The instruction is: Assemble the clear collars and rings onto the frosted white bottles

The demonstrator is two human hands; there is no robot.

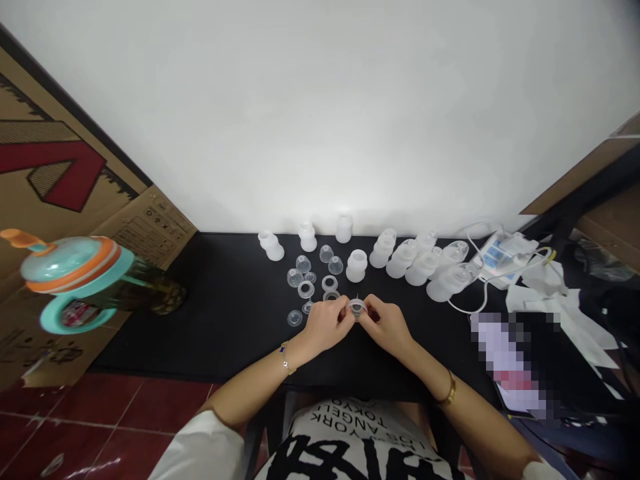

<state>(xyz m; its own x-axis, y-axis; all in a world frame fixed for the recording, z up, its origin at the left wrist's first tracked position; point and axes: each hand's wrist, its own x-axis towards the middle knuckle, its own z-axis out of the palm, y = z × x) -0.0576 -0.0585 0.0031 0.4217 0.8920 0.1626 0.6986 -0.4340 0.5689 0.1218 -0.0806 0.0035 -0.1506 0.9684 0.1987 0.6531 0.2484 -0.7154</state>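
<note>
Between my left hand [327, 323] and my right hand [387, 325], a white bottle collar ring [357, 305] is pinched by the fingertips of both. A small pointed tip shows above the ring; whether a nipple sits inside it I cannot tell. Left of my hands lie loose collar rings [306, 289], clear nipples [295, 318] and clear dome caps [303, 264]. An uncapped white baby bottle [357, 267] stands just beyond my hands. Three more uncapped bottles [307, 237] are close to the wall. To the right, several bottles with clear caps [401, 259] stand grouped together.
A large tumbler [75, 263] with a teal handle and orange straw stands at the left by a cardboard box [45, 167]. On the right are a white power strip [500, 257] with cables, papers [545, 293] and a partly blurred flat device [515, 367]. A white wall [320, 113] backs the black table.
</note>
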